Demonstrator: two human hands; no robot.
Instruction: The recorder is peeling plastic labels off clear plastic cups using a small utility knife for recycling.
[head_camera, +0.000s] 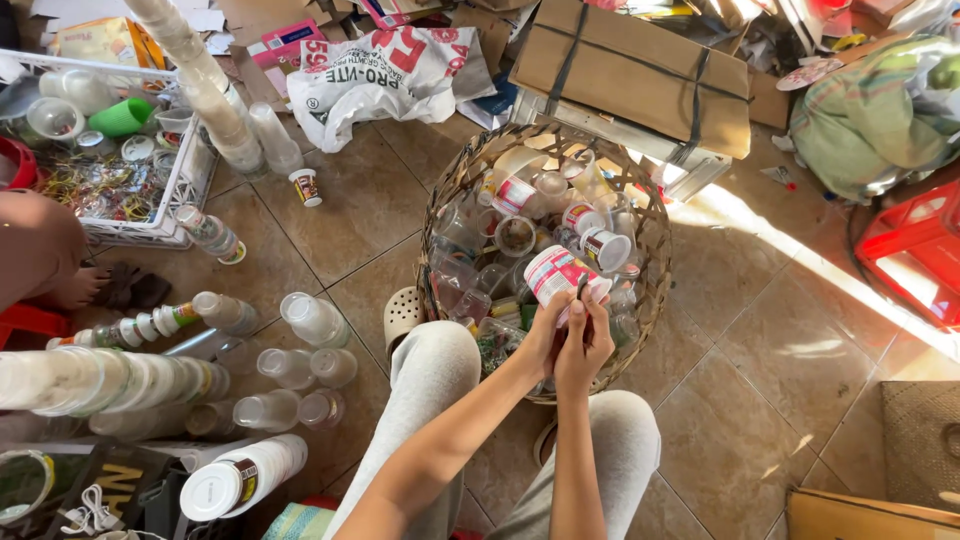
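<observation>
Both my hands hold a small white plastic cup with a pink and red label (556, 276) over a woven basket (655, 290). My left hand (542, 338) grips the cup from below. My right hand (587, 342) is beside it, with its fingers on the cup's label at the rim. The basket holds several clear and labelled plastic cups and small bottles. My knees in grey trousers sit on either side of the basket's near edge.
Stacks of clear cups (110, 380) and loose cups (312, 318) lie on the tiled floor at left, next to a white wire crate (190, 180). Another person's foot (70, 285) is at far left. A cardboard bundle (630, 70), a white sack (385, 75) and a red crate (915, 245) stand behind.
</observation>
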